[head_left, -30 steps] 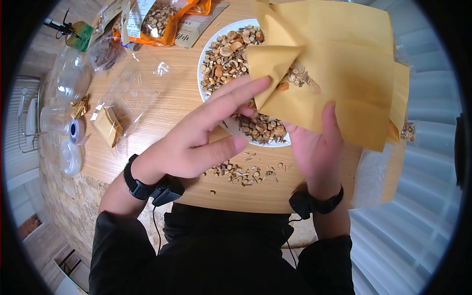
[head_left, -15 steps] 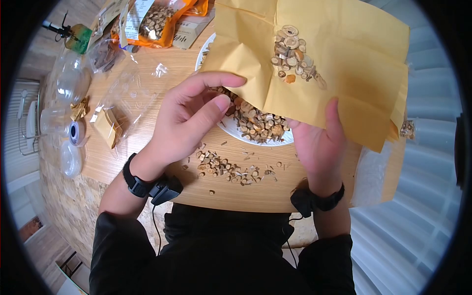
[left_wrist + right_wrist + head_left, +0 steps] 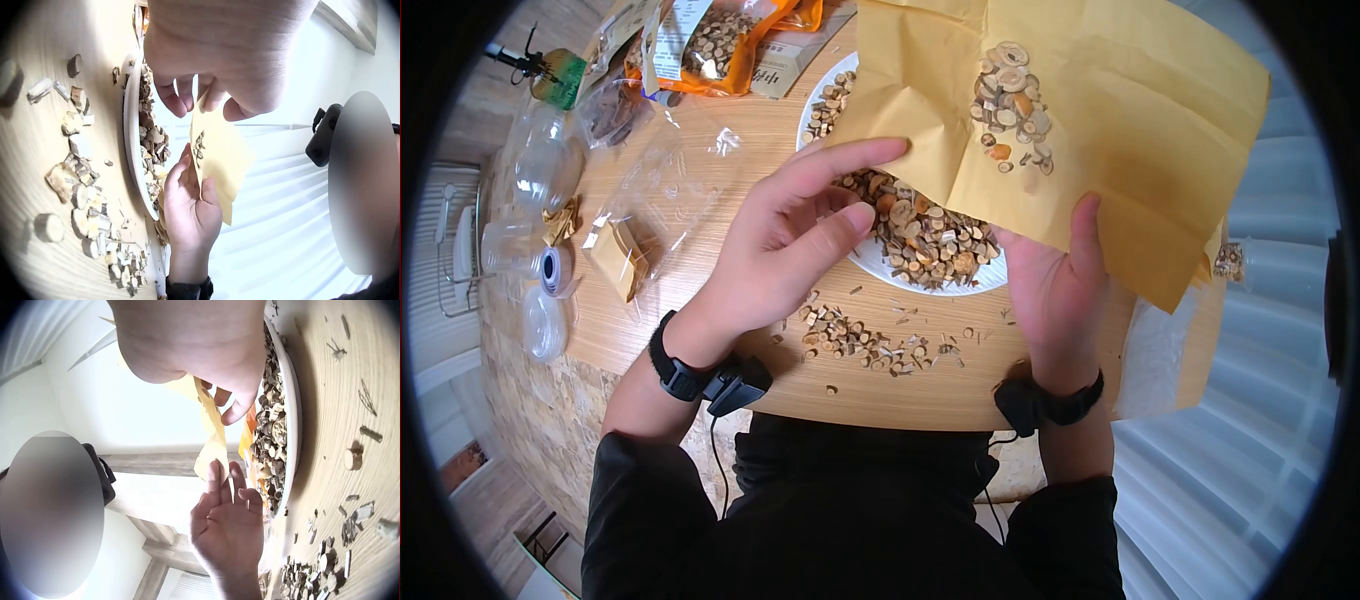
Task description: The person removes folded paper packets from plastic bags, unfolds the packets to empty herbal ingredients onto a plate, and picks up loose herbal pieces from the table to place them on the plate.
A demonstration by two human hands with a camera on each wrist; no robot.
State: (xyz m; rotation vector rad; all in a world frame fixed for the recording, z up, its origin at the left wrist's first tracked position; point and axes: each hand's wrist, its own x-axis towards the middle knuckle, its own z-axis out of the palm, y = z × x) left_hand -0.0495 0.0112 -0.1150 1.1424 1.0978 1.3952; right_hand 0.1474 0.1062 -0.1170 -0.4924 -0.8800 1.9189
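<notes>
A creased brown paper sheet (image 3: pixel 1130 130) is held up over a white plate (image 3: pixel 812 98) heaped with dried herb slices (image 3: pixel 930 245). A small cluster of slices (image 3: pixel 1012 95) lies on the paper. My right hand (image 3: pixel 1055 290) grips the lower edge, thumb on the upper face and fingers underneath. At the left corner, my left hand (image 3: pixel 775 245) holds the paper between its fingers, the index finger over the top. The right wrist view shows the left hand (image 3: pixel 228 528) palm toward the camera, its fingertips at the paper (image 3: pixel 214 453).
Loose herb pieces (image 3: pixel 860 338) are scattered near the table's front edge. To the left are a clear plastic bag (image 3: pixel 685 180) with folded brown paper (image 3: pixel 620 258), a tape roll (image 3: pixel 552 270) and clear plastic containers (image 3: pixel 545 170). Orange bags (image 3: pixel 720 50) stand at the back.
The paper has swung open and shifted right, laying bare the slices on it. My left hand has drawn back to the paper's left corner; my right hand keeps its grip.
</notes>
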